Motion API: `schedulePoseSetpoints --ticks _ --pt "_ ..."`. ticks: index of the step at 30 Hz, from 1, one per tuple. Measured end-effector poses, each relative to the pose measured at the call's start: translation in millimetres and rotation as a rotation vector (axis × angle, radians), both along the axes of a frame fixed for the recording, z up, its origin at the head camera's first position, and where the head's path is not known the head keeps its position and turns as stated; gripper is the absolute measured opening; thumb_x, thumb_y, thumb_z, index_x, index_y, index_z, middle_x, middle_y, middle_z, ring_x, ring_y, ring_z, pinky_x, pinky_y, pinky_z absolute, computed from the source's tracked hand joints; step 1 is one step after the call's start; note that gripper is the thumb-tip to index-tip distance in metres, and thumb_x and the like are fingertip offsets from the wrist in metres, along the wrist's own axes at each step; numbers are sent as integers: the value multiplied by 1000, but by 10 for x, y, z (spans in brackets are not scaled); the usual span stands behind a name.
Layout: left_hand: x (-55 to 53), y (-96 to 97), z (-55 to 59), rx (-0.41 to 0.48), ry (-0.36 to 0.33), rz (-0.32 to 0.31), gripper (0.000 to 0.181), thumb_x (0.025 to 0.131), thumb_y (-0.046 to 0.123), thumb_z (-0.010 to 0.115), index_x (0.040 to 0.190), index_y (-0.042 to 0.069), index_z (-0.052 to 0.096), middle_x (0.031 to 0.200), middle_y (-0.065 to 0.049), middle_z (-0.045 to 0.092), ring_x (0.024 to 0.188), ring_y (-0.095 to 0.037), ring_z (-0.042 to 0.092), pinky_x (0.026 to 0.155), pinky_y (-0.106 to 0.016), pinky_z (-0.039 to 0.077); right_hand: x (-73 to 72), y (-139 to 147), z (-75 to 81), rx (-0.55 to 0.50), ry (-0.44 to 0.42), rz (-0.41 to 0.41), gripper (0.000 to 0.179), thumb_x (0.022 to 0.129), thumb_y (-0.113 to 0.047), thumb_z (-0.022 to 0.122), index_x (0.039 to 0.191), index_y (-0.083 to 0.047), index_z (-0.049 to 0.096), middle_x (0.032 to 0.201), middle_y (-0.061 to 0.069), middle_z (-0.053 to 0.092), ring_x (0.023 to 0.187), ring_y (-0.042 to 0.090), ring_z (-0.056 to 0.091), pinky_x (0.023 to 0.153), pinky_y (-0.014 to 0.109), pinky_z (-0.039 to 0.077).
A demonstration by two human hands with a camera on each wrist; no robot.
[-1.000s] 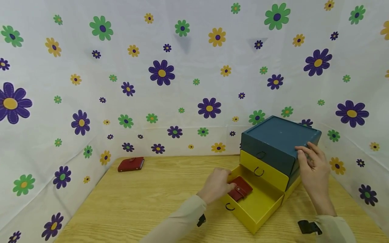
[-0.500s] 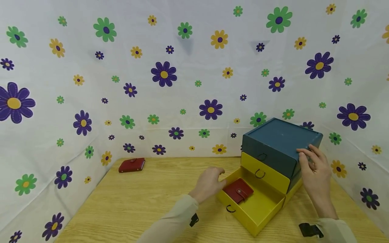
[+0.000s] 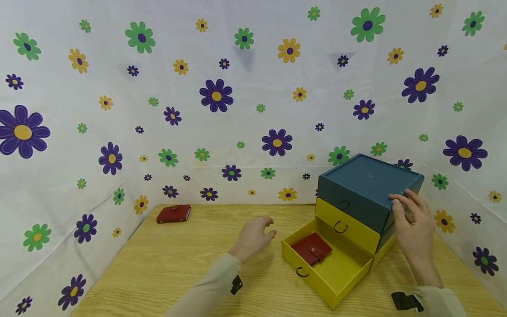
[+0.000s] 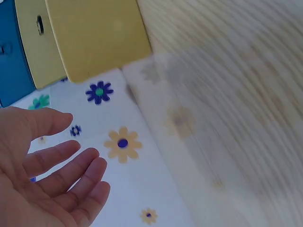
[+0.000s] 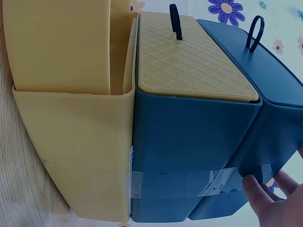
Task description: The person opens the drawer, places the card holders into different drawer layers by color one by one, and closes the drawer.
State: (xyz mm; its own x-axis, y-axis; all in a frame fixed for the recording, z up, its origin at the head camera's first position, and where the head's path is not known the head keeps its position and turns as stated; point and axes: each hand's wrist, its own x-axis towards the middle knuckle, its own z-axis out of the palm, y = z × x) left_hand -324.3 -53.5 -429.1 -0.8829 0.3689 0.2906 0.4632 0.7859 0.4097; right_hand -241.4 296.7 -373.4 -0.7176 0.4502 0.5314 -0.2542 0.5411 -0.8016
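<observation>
A stacked drawer unit stands on the right, with a blue top section (image 3: 370, 178) and a yellow middle drawer (image 3: 344, 225). Its yellow bottom drawer (image 3: 352, 268) is pulled out, with a red snap wallet (image 3: 312, 248) lying inside at the left. Left of that drawer, apart from it, my left hand (image 3: 253, 237) hovers over the table with nothing in it; the left wrist view shows its fingers (image 4: 90, 161) loosely bent. My right hand (image 3: 413, 233) rests its fingertips at the blue section's right front corner; the right wrist view shows the thumb (image 5: 258, 194) against the blue side.
Another red wallet (image 3: 173, 214) lies at the table's far left. White flowered cloth (image 3: 245, 110) encloses the back and sides of the wooden table (image 3: 190, 255). Black loop pulls (image 3: 302, 272) stick out from the drawer fronts. Clear tape (image 5: 163, 183) runs across the unit's side.
My left hand has let go of the wallet in the drawer and moved left, out over the table. The wallet now lies flat there. The right hand stays at the blue corner.
</observation>
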Motion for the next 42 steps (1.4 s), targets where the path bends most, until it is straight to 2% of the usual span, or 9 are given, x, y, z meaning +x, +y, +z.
schedulePoseSetpoints --ticks 8,14,22,27,32,37,42 --pt "-80 -280 -43 34 -29 68 31 91 19 69 117 2 68 112 -16 70 100 -29 67 84 -45 55 1 8 -1 -2 -14 8 35 103 -27 48 122 -3 66 151 0 41 140 24 38 110 44 41" --pt "-175 -513 -71 9 -4 126 30 90 19 69 115 3 68 108 -14 71 97 -28 67 82 -44 55 -11 15 15 8 -5 1 35 103 -28 49 121 -3 67 151 0 42 139 23 39 110 43 41" --pt "-231 -830 -78 -8 -36 213 31 90 20 69 116 3 67 108 -14 71 97 -28 67 81 -45 55 -16 26 17 5 -16 1 36 103 -28 48 122 -3 66 152 0 41 140 25 38 110 49 40" --pt "-336 -1031 -105 -34 -53 253 31 91 20 68 117 3 67 107 -14 70 95 -28 67 79 -44 55 -8 35 11 6 -12 -8 35 103 -28 49 121 -3 67 151 0 42 139 25 39 109 47 41" --pt "-425 -1261 -166 -32 -70 279 33 91 20 67 118 1 65 108 -15 70 95 -29 66 78 -45 55 0 52 -1 -1 -8 -6 35 103 -27 49 121 -2 67 151 1 42 139 25 39 110 44 41" --pt "-468 -1521 -216 -27 -73 319 32 91 17 65 118 -1 64 106 -19 69 94 -33 66 78 -49 54 0 55 3 -1 -16 5 35 103 -27 49 122 -3 66 152 0 41 140 26 38 110 47 40" --pt "-519 -1816 -259 -4 -76 390 30 90 12 62 116 -3 64 104 -21 69 90 -34 66 74 -50 55 -12 45 8 20 -17 3 35 103 -28 50 121 -5 67 151 0 42 139 25 39 109 49 41"
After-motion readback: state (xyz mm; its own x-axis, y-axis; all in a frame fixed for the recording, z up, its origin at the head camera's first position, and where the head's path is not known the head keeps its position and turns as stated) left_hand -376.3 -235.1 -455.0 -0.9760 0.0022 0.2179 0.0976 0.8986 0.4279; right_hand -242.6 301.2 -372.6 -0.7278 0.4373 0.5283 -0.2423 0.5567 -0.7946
